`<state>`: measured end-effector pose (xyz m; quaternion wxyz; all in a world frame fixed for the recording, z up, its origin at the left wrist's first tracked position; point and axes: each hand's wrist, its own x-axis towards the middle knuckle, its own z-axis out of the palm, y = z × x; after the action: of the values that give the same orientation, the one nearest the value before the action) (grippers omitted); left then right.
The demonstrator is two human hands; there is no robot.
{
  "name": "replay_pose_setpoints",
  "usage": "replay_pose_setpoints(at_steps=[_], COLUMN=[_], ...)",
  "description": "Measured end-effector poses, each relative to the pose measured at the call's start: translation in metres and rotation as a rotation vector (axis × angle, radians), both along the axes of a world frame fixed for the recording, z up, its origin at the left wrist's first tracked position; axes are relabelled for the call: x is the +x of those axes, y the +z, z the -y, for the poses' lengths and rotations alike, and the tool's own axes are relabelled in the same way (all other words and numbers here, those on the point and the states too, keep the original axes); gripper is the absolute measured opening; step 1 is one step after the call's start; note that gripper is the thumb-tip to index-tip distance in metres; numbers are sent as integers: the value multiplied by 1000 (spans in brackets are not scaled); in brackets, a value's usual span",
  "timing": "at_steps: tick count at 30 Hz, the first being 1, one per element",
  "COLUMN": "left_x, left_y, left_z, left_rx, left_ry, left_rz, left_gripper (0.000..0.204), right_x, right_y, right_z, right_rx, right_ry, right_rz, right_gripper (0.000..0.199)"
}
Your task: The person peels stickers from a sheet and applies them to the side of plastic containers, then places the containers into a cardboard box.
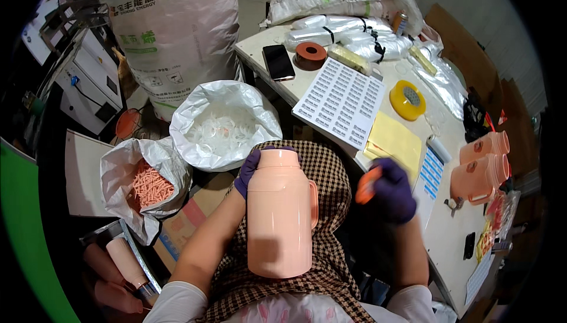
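Note:
A pale pink thermos jug (pixel 279 222) with a side handle lies across my lap, its neck pointing away from me. My left hand (pixel 247 172), in a purple glove, is wrapped round the jug's neck from the left. To the right of the jug, over the table edge, my purple-gloved right hand (pixel 397 190) is closed on a small orange tool (pixel 367 185). Motion smears that tool, so I cannot make out its exact kind. Beneath the jug is a brown checked apron (pixel 331 181).
On the table at right lie label sheets (pixel 342 101), yellow paper (pixel 393 140), yellow tape (pixel 407 100), a brown tape roll (pixel 310 55) and a phone (pixel 278 62). Pink jug bodies (pixel 479 175) stand farther right. White sacks hold clear rings (pixel 221 134) and pink parts (pixel 150 186).

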<state>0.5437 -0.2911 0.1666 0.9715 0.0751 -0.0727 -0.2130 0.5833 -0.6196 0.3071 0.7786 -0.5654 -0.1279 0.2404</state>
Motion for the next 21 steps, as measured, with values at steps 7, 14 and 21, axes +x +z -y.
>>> replay_pose_setpoints(at_steps=[7,14,21], left_x=[4,-1,-6], left_y=[-18,-1,5], left_z=[-6,-7,-9], left_rx=[16,89,87], left_ry=[-68,49,21], left_rz=[3,49,43], left_gripper=[92,88,89], right_x=[-65,-66,-64], right_y=[14,11,10], right_z=[-73,-80,-83], right_rx=[-220,-274,-366], right_ry=[357,399,440], right_rz=[21,91,168], right_gripper=[83,83,85])
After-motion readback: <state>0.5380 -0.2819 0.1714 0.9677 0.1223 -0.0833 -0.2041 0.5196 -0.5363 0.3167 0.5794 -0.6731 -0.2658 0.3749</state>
